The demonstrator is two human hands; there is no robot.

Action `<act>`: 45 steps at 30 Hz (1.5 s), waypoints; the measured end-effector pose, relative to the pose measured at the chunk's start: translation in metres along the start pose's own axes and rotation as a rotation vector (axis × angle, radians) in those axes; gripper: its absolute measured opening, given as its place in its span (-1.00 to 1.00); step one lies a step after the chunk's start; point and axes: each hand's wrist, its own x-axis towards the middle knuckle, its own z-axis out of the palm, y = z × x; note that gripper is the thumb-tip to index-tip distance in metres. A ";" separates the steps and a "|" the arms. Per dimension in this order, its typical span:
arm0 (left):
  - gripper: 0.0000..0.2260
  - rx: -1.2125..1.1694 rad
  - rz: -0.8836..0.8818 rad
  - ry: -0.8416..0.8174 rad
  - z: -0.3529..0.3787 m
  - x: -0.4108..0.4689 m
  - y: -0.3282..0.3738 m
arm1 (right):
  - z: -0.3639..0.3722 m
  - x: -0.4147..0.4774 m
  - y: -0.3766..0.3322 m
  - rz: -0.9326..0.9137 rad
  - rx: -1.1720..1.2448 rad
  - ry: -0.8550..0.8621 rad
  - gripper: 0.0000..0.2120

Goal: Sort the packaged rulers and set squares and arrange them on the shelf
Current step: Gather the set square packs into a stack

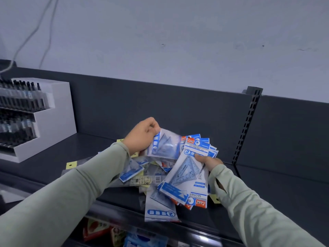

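My left hand (142,136) grips one clear blue-and-white set square packet (164,145), lifted above the heap. My right hand (208,162) holds a fanned stack of set square packets (193,157) labelled GEOMETRIC, thumb on the front one. Under both hands a loose pile of packets (160,196) lies on the dark shelf (99,154), with a packaged ruler (144,180) with a yellow header across it. One packet hangs over the shelf's front edge.
A white stepped display (53,114) full of dark pens stands at the shelf's left. A slotted upright (246,125) divides the back panel on the right. Colourful goods (106,232) show on the shelf below. Cables hang down the wall at top left.
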 end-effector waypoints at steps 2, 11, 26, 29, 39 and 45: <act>-0.79 -0.200 -0.039 -0.047 0.005 0.001 0.005 | 0.000 0.004 0.000 0.003 0.053 0.006 -0.70; -0.79 -0.697 -0.238 0.005 0.023 0.003 0.004 | -0.010 0.020 -0.003 0.018 0.108 0.115 -0.74; -0.77 -0.049 -0.256 -0.152 0.051 0.006 -0.010 | 0.004 0.029 -0.004 -0.012 0.119 0.101 -0.54; -0.77 -0.114 -0.205 -0.241 0.047 -0.001 -0.010 | 0.006 0.034 0.001 0.000 0.116 0.103 -0.56; -0.84 -0.155 -0.304 -0.154 0.039 -0.011 -0.013 | 0.012 0.086 0.025 0.013 0.071 0.085 -0.33; -0.91 -0.118 -0.353 -0.113 0.035 -0.011 -0.013 | 0.025 0.070 0.021 0.009 0.000 0.070 -0.32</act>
